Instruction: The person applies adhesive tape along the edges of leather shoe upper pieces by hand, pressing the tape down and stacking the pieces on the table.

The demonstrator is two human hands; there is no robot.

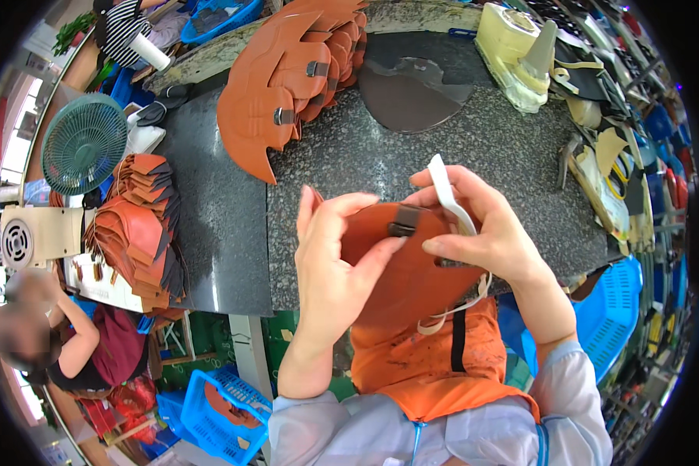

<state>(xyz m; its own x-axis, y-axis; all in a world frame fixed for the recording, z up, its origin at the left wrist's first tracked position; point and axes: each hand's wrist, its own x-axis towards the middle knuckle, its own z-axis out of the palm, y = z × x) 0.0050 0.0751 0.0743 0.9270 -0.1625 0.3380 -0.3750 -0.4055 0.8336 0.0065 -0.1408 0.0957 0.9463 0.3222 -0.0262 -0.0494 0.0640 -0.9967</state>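
Observation:
Over the near edge of the worktop, my left hand [330, 260] grips a brown leather piece [415, 283] by its left side, thumb pressed beside a black strap tab with a buckle-like fitting [404, 221]. My right hand [485, 225] is closed at the piece's right side, its thumb pointing in toward the tab. A white flat tool [441, 182] sticks up between the right hand's fingers; its lower end is hidden. A thin pale cord or strip [435, 322] hangs below the leather. Further back lies a fanned stack of similar brown leather pieces [248, 109], some with black tabs.
Beyond my hands are a dark round patch [415, 101] and a cream container with a grey cone [512, 46]. Blue baskets [617, 303] stand low on both sides. At left are a green fan [84, 144], more leather stacks [136, 233] and a seated person [78, 334].

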